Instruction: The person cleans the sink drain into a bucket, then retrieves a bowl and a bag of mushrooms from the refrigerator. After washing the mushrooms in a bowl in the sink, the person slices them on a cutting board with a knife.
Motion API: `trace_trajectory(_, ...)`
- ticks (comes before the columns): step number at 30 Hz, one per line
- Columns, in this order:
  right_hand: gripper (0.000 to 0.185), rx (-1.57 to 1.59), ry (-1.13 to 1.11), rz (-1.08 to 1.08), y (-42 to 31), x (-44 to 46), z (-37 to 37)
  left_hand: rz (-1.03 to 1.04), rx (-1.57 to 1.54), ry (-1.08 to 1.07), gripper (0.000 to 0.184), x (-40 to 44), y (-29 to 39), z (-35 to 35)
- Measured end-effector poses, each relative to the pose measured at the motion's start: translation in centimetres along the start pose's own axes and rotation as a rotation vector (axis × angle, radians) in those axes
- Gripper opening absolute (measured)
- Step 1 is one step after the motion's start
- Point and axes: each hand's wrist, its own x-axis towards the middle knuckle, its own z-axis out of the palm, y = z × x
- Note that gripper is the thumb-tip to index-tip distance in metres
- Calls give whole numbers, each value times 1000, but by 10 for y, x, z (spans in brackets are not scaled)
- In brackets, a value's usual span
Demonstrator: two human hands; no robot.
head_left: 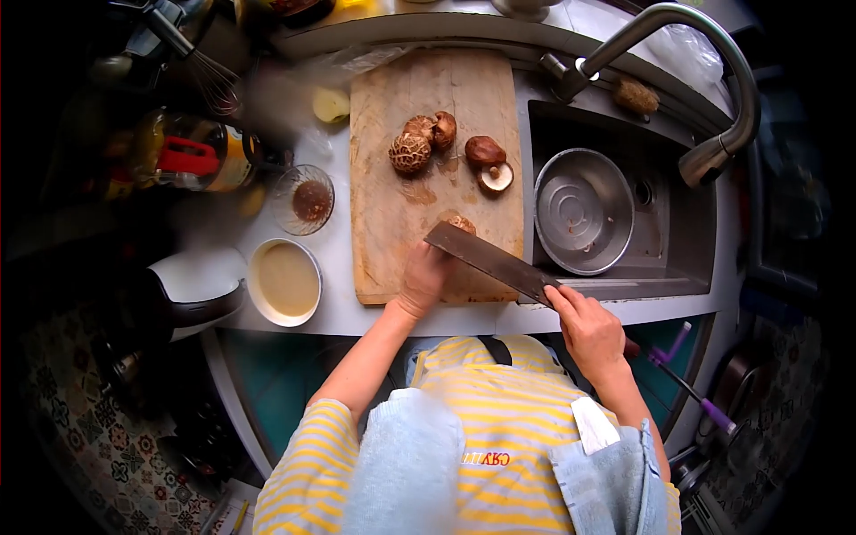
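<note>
My right hand [588, 330] is closed round the handle end of a dark cleaver [490, 260], whose blade slants up and left over the lower part of the wooden cutting board [379, 196]. Just past the blade's upper edge shows the top of a shiitake mushroom [458, 223]. My left hand [425, 275] rests on the board with its fingers closed at this mushroom; the blade hides part of both. Farther up lie several whole shiitake mushrooms [410, 153] in a cluster. Right of them sit a brown-capped mushroom [484, 150] and one turned pale underside up [496, 176].
Right of the board, a metal bowl [584, 211] stands in the sink [691, 241], under a curved faucet [744, 80]. At left are a glass bowl [283, 201] of reddish-brown sauce and a white bowl [256, 294] of cloudy liquid. A yellowish piece [331, 104] lies beside the board.
</note>
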Motion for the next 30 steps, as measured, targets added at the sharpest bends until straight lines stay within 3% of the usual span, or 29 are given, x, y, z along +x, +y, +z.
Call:
trace_trajectory(5, 31, 334, 77, 158, 1, 1, -3, 201, 169, 73, 32, 11, 3, -8)
trace_trajectory(8, 29, 571, -56, 479, 11, -8, 7, -666, -352, -1, 27, 19, 19, -23)
trace_trajectory(9, 25, 700, 6, 507, 12, -8, 11, -755, -821, 157, 30, 21, 8, -15)
trace_trajectory(12, 21, 966, 5, 659, 15, -8, 11, -1036, -1069, 43, 28, 33, 18, -37)
trace_trajectory(28, 22, 1021, -61, 734, 13, -18, 12, -1044, -1117, 35, 32, 33, 16, -30)
trace_trajectory(30, 22, 1009, -62, 742, 12, -18, 12, -975, -1068, 41, 31, 32, 12, -27)
